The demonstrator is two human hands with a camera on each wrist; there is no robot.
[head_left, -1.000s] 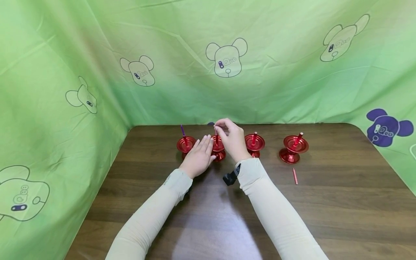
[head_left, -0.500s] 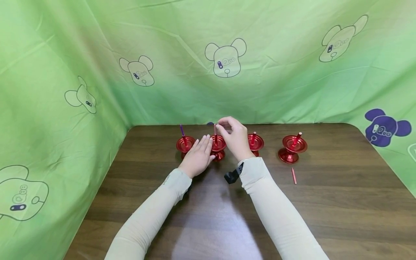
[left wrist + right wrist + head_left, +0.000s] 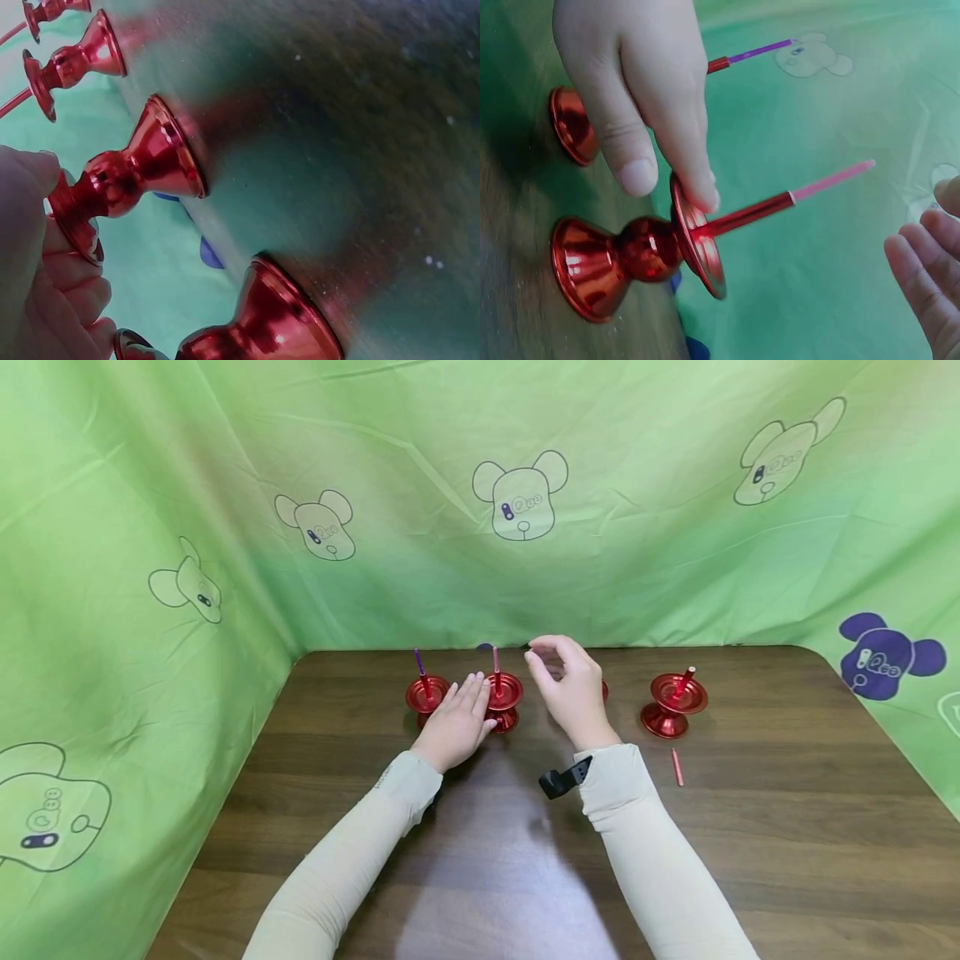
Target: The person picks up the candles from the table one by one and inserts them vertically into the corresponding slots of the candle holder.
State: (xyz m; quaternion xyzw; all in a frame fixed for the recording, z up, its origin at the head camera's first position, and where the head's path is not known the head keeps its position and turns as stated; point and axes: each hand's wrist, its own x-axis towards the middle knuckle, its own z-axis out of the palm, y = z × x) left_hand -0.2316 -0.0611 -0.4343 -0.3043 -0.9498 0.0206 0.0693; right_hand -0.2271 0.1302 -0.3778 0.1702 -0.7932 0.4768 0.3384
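Observation:
In the head view my left hand rests, fingers straight, against the dish of a shiny red candle holder. From the right wrist view, a fingertip touches the dish rim and the thumb sits below it. A thin pink candle stands in this holder's tube. My right hand hovers just to the right, thumb and fingers apart with nothing between them. It hides most of a third red holder. Left of my left hand, another red candle holder bears a purple candle.
A red candle holder with a bare tube stands farther right. In front of it a pink candle lies on the wooden table. Green printed cloth hangs behind the table and at its sides.
My right hand has let go of the pink candle, which stands in the holder, and has moved right, covering the third holder. The left hand has stayed in place.

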